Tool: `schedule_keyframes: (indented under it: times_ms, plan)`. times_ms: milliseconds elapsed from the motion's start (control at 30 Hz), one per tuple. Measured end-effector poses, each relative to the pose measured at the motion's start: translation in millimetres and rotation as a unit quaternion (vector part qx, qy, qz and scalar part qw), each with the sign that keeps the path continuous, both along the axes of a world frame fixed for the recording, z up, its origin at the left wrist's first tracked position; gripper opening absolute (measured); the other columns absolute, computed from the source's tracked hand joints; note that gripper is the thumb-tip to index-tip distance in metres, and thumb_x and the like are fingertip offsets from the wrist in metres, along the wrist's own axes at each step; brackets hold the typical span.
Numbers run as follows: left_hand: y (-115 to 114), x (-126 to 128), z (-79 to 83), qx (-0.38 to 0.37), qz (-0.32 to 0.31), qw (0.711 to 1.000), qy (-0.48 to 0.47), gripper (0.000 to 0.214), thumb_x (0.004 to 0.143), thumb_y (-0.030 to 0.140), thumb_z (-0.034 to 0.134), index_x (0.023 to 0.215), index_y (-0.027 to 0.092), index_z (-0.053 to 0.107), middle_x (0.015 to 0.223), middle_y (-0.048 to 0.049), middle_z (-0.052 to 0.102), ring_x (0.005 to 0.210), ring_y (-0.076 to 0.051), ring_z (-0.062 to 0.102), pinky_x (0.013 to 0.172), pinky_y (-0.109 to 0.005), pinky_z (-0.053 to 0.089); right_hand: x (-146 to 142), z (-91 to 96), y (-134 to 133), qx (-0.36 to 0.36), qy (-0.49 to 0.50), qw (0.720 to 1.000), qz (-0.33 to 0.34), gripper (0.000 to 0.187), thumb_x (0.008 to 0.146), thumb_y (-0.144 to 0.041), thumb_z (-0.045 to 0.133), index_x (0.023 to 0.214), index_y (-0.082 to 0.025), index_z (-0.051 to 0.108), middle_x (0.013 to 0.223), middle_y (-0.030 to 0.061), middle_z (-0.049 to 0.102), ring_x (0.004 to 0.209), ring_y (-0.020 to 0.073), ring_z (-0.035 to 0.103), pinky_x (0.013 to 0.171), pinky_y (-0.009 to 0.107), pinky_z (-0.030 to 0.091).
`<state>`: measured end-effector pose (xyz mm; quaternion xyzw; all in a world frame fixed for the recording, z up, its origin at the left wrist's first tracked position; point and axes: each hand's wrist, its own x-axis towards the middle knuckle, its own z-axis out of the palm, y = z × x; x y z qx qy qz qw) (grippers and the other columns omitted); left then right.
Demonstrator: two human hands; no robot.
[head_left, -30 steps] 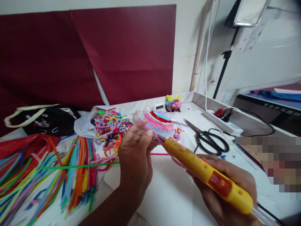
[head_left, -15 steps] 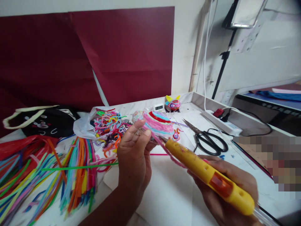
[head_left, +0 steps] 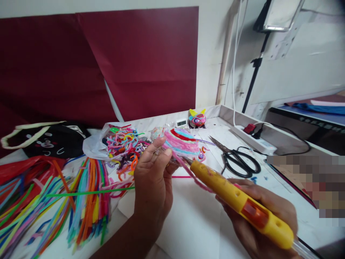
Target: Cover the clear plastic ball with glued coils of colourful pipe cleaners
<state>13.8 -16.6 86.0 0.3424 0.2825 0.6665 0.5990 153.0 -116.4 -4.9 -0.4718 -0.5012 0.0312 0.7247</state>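
My left hand (head_left: 155, 172) is closed on a rounded piece covered in pipe cleaners (head_left: 183, 142), striped pink, red and light blue. A loose pink pipe cleaner (head_left: 194, 175) runs from that piece toward my right hand (head_left: 258, 212). My right hand is wrapped round a yellow hot glue pen (head_left: 215, 181) with an orange slider and a clear stick at its rear end. The pen's metal tip points at the lower edge of the striped piece, by my left fingers; whether it touches cannot be made out. My left fingers hide part of the piece's underside.
Bundled pipe cleaners (head_left: 91, 198) lie at left, near a plastic bag of cut pieces (head_left: 122, 140) and a black bag (head_left: 51, 140). Black-handled scissors (head_left: 239, 162) lie at right before a power strip (head_left: 258, 140). Behind are a small timer (head_left: 181, 123) and a horned figure (head_left: 197, 118).
The view has shifted slightly. My hands, the striped piece and the hot glue pen keep nearly the same positions, with the pen's rear end slightly lower.
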Motion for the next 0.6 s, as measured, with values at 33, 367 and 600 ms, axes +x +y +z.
schedule_keyframes:
  times_ms: [33, 367, 600]
  plan:
    - [0.1, -0.1, 0.2, -0.002, 0.0, 1.0, -0.001, 0.031, 0.065, 0.013, 0.079, 0.095, 0.018, 0.07, 0.072, 0.0022, 0.071, 0.058, -0.006, 0.065, 0.057, -0.013, 0.053, 0.7, -1.8, -0.6, 0.001, 0.003, 1.0, -0.002, 0.043, 0.063, -0.008, 0.075, 0.1, -0.03, 0.069, 0.09, 0.0015, 0.075, 0.077, 0.0275, 0.072, 0.061, 0.037, 0.063]
    - [0.3, -1.9, 2.6, -0.015, -0.005, 1.0, -0.008, 0.031, 0.065, 0.01, 0.076, 0.094, 0.018, 0.07, 0.067, 0.0027, 0.068, 0.058, -0.007, 0.065, 0.052, -0.012, 0.051, 9.1, -4.9, -0.9, 0.028, -0.062, 0.998, -0.003, 0.043, 0.063, -0.009, 0.078, 0.103, -0.023, 0.068, 0.094, 0.0041, 0.075, 0.078, 0.0237, 0.074, 0.064, 0.032, 0.064]
    - [-0.3, -1.5, 5.1, -0.034, -0.012, 0.999, -0.028, 0.031, 0.066, 0.007, 0.074, 0.094, 0.017, 0.069, 0.064, 0.0042, 0.066, 0.055, -0.006, 0.064, 0.048, -0.01, 0.049, 7.8, -7.7, -6.2, -0.014, -0.052, 0.998, -0.031, 0.045, 0.063, -0.013, 0.078, 0.104, -0.029, 0.068, 0.094, 0.0041, 0.074, 0.077, 0.0282, 0.073, 0.067, 0.042, 0.064]
